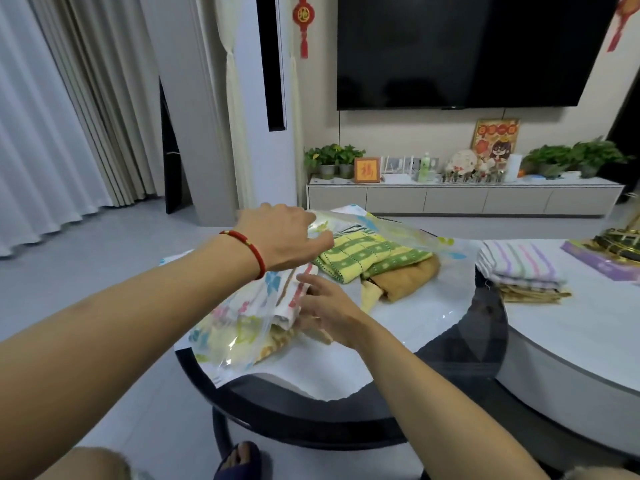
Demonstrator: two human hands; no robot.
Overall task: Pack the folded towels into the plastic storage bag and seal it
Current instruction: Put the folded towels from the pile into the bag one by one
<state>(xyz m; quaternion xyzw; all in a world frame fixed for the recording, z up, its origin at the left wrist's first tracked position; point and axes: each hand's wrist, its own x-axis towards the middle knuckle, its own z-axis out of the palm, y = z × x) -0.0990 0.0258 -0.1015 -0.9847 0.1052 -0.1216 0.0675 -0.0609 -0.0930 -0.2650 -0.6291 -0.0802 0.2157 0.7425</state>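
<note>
A clear plastic storage bag (pixel 225 337) with coloured prints lies across the dark round table (pixel 460 344). My left hand (pixel 282 237) grips the bag's upper layer and lifts it open. My right hand (pixel 325 306), fingers spread, pushes a folded white towel with red stripes (pixel 287 299) into the bag's mouth. A green and yellow checked towel (pixel 367 254) and an orange-brown towel (pixel 405 278) lie inside farther back. A stack of folded towels (pixel 519 268), striped pink and purple on top, waits on the white table (pixel 571 341) to the right.
A purple box (pixel 602 261) with a dark ornament stands at the right edge of the white table. Behind are a TV cabinet (pixel 460 199) with plants and a wall television (pixel 474 50). My foot in a dark slipper (pixel 239 459) is under the round table.
</note>
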